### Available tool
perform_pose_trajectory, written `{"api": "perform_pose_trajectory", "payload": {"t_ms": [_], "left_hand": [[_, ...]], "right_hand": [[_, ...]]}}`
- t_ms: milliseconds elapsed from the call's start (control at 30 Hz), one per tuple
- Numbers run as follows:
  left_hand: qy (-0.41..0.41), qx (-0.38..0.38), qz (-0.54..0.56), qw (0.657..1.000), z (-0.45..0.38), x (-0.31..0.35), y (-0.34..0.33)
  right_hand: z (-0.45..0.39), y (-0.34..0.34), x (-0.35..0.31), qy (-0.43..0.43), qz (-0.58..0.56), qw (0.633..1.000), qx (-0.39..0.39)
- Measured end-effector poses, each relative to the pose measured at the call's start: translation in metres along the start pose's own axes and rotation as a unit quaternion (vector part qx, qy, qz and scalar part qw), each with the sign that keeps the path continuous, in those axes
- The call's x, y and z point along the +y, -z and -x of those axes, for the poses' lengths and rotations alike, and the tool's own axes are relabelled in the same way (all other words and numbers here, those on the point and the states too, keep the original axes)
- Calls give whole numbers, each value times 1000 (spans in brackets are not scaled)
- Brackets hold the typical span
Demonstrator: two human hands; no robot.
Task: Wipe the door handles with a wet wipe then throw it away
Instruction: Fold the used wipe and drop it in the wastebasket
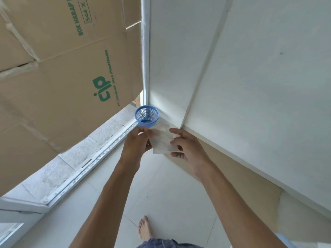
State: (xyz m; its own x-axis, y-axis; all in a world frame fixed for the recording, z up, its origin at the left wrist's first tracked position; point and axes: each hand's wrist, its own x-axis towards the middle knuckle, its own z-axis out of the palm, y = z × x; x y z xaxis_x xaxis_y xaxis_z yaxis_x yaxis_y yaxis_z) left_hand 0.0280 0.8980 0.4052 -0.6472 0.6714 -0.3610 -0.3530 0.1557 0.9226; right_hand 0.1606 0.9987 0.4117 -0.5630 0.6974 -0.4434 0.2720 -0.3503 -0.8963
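Your left hand (137,144) pinches the wet wipe (162,139) at its near-left edge; your right hand (186,147) holds its right edge with curled fingers. It hangs just above the blue mesh bin (146,116) in the floor corner. Expect it limp, light and slightly clingy; grip the edges. Its long axis runs away from you, far end towards the bin.
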Motion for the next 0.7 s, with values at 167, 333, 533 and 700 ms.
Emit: {"api": "perform_pose_trajectory", "payload": {"t_ms": [167,333,533,700], "left_hand": [[10,-8,-75,997,-49,38,-1],[-28,20,-147,988,-118,51,-1],[-70,28,-202,977,-223,64,-2],[-23,44,-217,975,-314,82,-9]], "right_hand": [[-59,-19,-28,26,36,996,-74],[-120,-32,-45,66,92,988,-102],[-232,-34,-70,55,99,990,-87],[-335,-29,-94,7,79,994,-72]]}}
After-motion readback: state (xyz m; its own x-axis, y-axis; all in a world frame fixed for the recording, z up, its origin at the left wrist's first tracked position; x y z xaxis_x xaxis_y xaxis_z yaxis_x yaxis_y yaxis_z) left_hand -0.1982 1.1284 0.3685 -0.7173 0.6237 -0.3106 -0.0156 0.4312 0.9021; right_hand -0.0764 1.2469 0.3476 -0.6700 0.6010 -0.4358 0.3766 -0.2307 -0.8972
